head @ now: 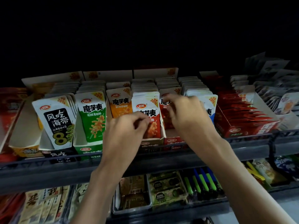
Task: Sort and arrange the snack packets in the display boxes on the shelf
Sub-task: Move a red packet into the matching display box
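Snack packets (193,88) stand upright in rows inside open cardboard display boxes along the dark upper shelf (48,160). The one in play is the white-and-red foil packet (146,109) at the near end of the middle beige box (151,141). Left hand (126,128) has its fingers curled onto the lower front of that packet, looks like a pinch. Right hand (187,115) is just to its right, close but not touching it, fingers bent over the top of the solid red foil packet (164,120) in the neighbouring red box (173,140). It's smeared with blur, so I can't tell if it's gripping or only touching.

My take on doing this bit well: the red row seems to sit further back, with bare cardboard at the near end of its box. So I'd draw that row forward until it faces up level with its neighbours. Take it by the top edge, since these pouches look slick and floppy and will likely fan out or tip if shoved mid-body. Let the left hand steady the white-and-red front so nothing flops over the low wall between boxes. Check the flavour colour before slotting anything in.

Further out, there's an orange packet (119,104) and a green-and-white packet (93,117) to the left and a blue-and-white packet (210,109) to the right.
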{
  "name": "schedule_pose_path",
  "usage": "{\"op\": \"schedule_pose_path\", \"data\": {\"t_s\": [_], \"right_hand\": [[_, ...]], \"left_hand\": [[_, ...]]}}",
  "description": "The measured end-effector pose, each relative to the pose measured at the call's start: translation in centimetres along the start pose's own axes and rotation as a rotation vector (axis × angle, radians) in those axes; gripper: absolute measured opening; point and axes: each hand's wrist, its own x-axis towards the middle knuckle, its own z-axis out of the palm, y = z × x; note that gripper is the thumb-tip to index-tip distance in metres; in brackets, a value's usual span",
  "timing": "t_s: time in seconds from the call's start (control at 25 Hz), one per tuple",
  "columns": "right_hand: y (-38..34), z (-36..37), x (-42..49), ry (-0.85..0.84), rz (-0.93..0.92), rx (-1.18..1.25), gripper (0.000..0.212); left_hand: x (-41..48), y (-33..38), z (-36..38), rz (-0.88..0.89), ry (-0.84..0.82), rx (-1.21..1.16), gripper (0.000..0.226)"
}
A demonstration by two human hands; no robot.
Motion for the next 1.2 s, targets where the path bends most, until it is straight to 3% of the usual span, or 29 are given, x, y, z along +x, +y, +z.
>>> {"op": "schedule_pose_path", "data": {"t_s": [0.08,0.24,0.48,0.76,0.88,1.04,1.2], "right_hand": [[-0.8,-0.2,-0.4,0.145,-0.074,0.062,0.031],[-1.0,1.5,-0.7,0.139,-0.145,0.091,0.036],[-1.3,1.8,-1.0,0.281,-0.215,0.133,0.012],[-1.1,2.1,-0.8,0.258,-0.077,0.200,0.010],[-1.1,2.2,-0.7,0.275,-0.103,0.227,0.014],[-1.1,2.1,-0.8,0.319,-0.144,0.273,0.015],[-1.2,1.1,-0.6,0.391,-0.108,0.484,0.013]], "left_hand": [[0.0,-0.1,-0.3,-0.078,0.054,0.026,0.016],[0.0,-0.2,-0.3,-0.132,0.007,0.068,0.013],[0.1,0.0,-0.4,-0.167,0.007,0.073,0.012],[0.2,-0.3,-0.8,-0.160,0.091,0.000,0.014],[0.1,-0.3,-0.8,-0.149,0.087,-0.036,0.025],[0.2,-0.1,-0.7,-0.149,0.064,-0.009,0.019],[0.0,-0.3,-0.7,-0.134,0.026,-0.055,0.020]]}}
